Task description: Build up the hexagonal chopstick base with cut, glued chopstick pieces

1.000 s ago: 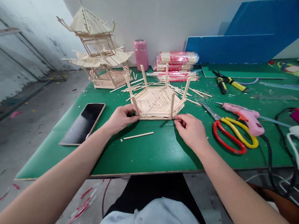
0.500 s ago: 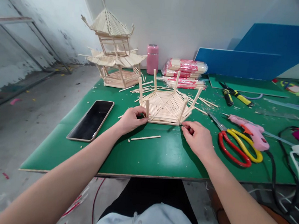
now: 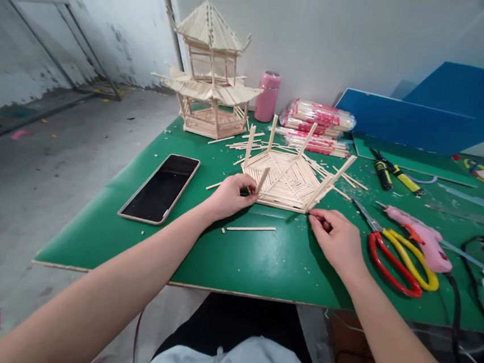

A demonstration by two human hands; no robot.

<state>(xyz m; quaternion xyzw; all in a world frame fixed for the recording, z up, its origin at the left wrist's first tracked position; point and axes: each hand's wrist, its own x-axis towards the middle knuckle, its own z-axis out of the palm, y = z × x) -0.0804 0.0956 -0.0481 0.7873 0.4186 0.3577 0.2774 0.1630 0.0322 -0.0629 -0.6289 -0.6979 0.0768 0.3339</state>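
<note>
A six-sided base of thin wooden sticks (image 3: 283,177) lies on the green table, with upright stick posts at its corners. At its near left corner, my left hand (image 3: 234,195) is closed, thumb and fingers pinched beside a post (image 3: 262,180). My right hand (image 3: 337,236) is also closed, its fingertips pinched at the near right corner. A wooden stick (image 3: 282,206) along the base's front edge runs between both sets of fingertips; the exact grip is partly hidden. One loose stick (image 3: 251,228) lies in front of the base, with a tiny offcut beside it.
A finished-looking stick pagoda (image 3: 211,93) stands behind left, near a pink flask (image 3: 268,96) and bagged sticks (image 3: 318,120). A phone (image 3: 159,189) lies left. Right are scissors (image 3: 397,262), a pink glue gun (image 3: 420,236) with cable, and pliers (image 3: 397,172). Loose sticks lie behind the base.
The camera view has turned, so the whole scene sits differently in the frame. Both hands keep their places at the base's near corners, with no clear change of grip.
</note>
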